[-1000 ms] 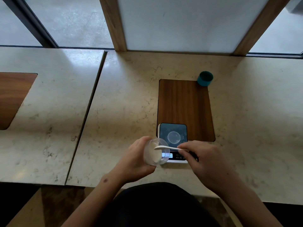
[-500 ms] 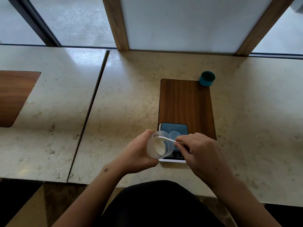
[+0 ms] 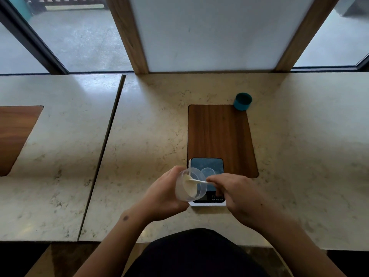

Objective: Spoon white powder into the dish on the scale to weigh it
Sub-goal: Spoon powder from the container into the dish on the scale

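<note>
Dipping spoon (image 3: 197, 181) into powder jar (image 3: 190, 185), left hand (image 3: 165, 193) tilting jar

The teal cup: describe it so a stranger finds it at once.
Start from the dark wooden board inset in the marble counter. At the board's far right corner stands the teal cup, small and round. It is the only coloured item; the containers near the hands are clear.
</note>
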